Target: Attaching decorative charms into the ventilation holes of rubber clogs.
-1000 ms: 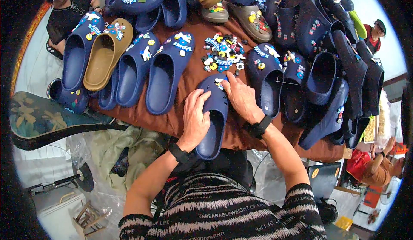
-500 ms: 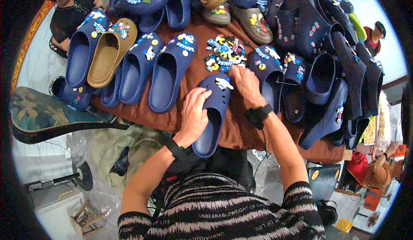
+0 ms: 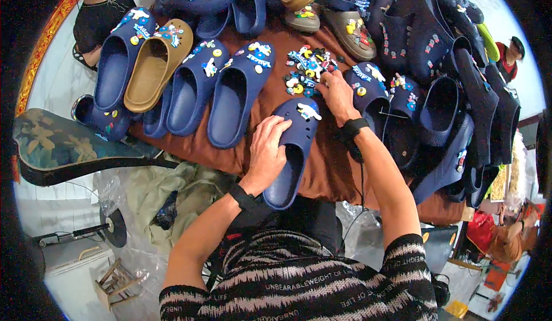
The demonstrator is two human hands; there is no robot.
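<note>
A navy blue clog (image 3: pixel 292 168) lies on the brown cloth in front of me, toe pointing away. One white figure-shaped charm (image 3: pixel 309 111) sits on its toe, and the other holes that show there are bare. My left hand (image 3: pixel 268 151) grips the clog from its left side, fingers over the upper and thumb at the opening. Beyond the toe is a loose pile of colourful shoe charms (image 3: pixel 305 62). My right hand (image 3: pixel 338 96) reaches to the pile's near right edge with fingertips pinched together; whatever is between them is too small to make out.
Decorated navy clogs (image 3: pixel 238 99) and a tan clog (image 3: pixel 158 68) stand in a row at left. More clogs (image 3: pixel 368 91) crowd the right and far sides of the brown cloth (image 3: pixel 328 174). A padded seat (image 3: pixel 75 142) is at far left. Other people are in the background.
My right hand has moved forward from beside the clog's toe into the edge of the charm pile. The left hand keeps its hold on the clog. The whole view has shifted slightly.
</note>
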